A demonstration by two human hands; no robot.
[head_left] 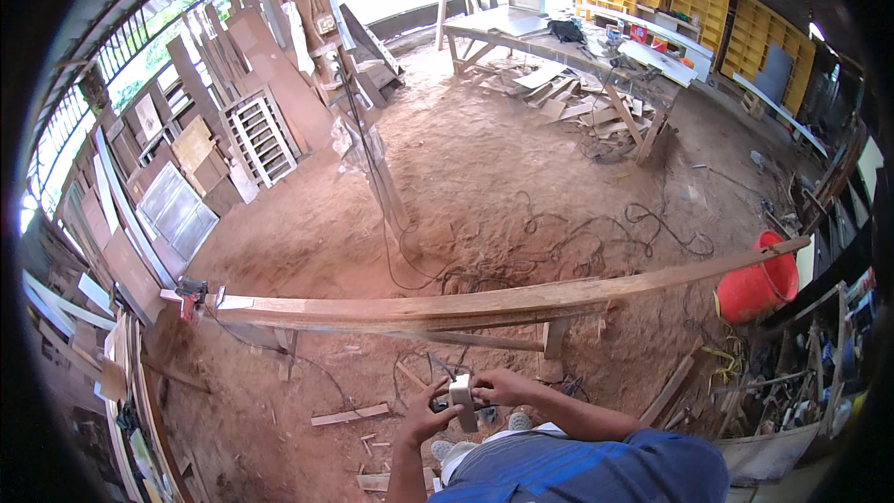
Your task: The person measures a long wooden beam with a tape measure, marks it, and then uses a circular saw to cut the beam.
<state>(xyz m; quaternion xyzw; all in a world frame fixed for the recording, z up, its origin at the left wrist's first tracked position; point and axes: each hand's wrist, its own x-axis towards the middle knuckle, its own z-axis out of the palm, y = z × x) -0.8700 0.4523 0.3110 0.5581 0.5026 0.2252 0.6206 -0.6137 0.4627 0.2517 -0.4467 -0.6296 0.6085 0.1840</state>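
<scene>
In front of my body I hold a boxy, pale metallic object (461, 395), its narrow face turned up; its exact kind is unclear. My left hand (424, 417) closes round its left side. My right hand (501, 387) grips it from the right, fingers bent at its upper part. A dark cord shows just beyond it. Past my hands a long wooden beam (447, 307) lies crosswise on a low support (554, 340). At the beam's left end rests a red and dark power tool (192, 298).
Black cables (559, 237) snake over the dirt floor. Wood offcuts (350, 415) lie near my feet. A red bucket (759, 281) stands by the beam's right end. Boards and panels (177, 210) lean at left; a worktable (503, 23) stands far back above scrap wood (577, 98).
</scene>
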